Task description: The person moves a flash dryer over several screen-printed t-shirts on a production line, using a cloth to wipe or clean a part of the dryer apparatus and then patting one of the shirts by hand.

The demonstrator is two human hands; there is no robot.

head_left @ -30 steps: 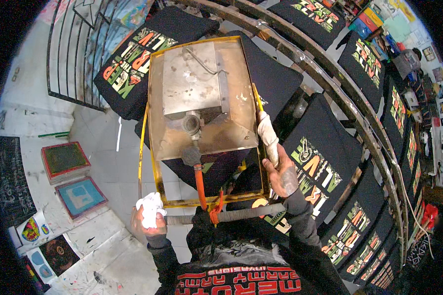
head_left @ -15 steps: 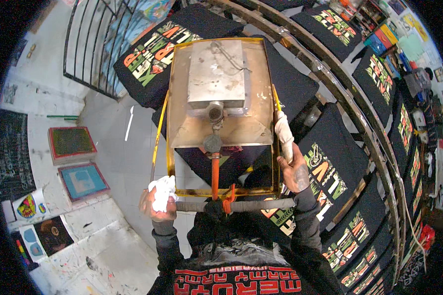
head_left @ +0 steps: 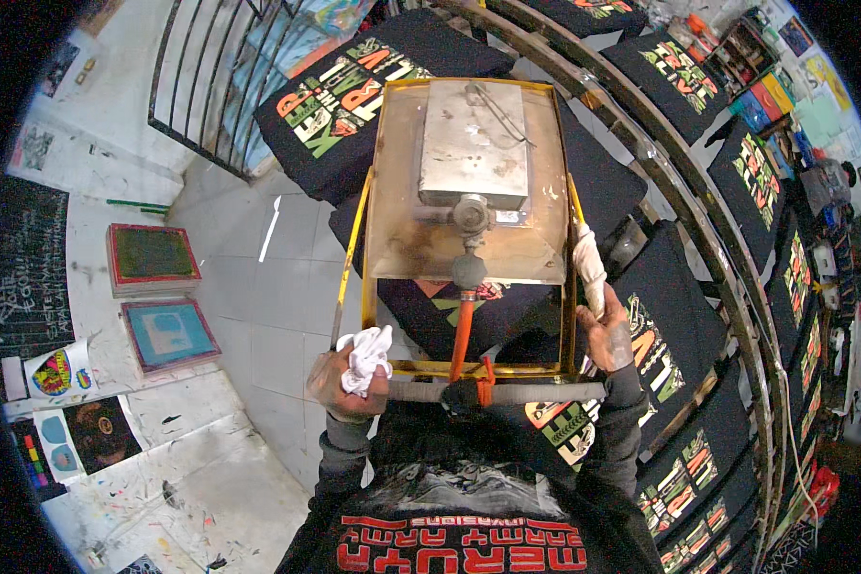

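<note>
A metal heater hood [head_left: 474, 143] on a yellow frame [head_left: 367, 320] sits in front of me, with an orange hose [head_left: 461, 340] running from its fitting toward my body. My left hand [head_left: 340, 390] is closed around a crumpled white cloth [head_left: 369, 360] at the left end of a grey wrapped bar [head_left: 536, 393]. The cloth hides whatever else it grips. On the other side, my right hand [head_left: 607, 337] closes on the lower end of a cloth-wrapped handle [head_left: 590, 263]. Beneath the hood lies a black printed shirt [head_left: 421, 311], mostly covered.
More black printed shirts [head_left: 349, 96] lie flat around the hood and in rows to the right. Curved metal rails [head_left: 670, 172] run along the right. At left are a barred gate [head_left: 201, 96], two framed screens [head_left: 167, 335] and a stained white tabletop [head_left: 220, 469].
The hood, its frame and both hands sit farther right in the picture. The surroundings have shifted right too, somewhat less. Both hands keep their holds.
</note>
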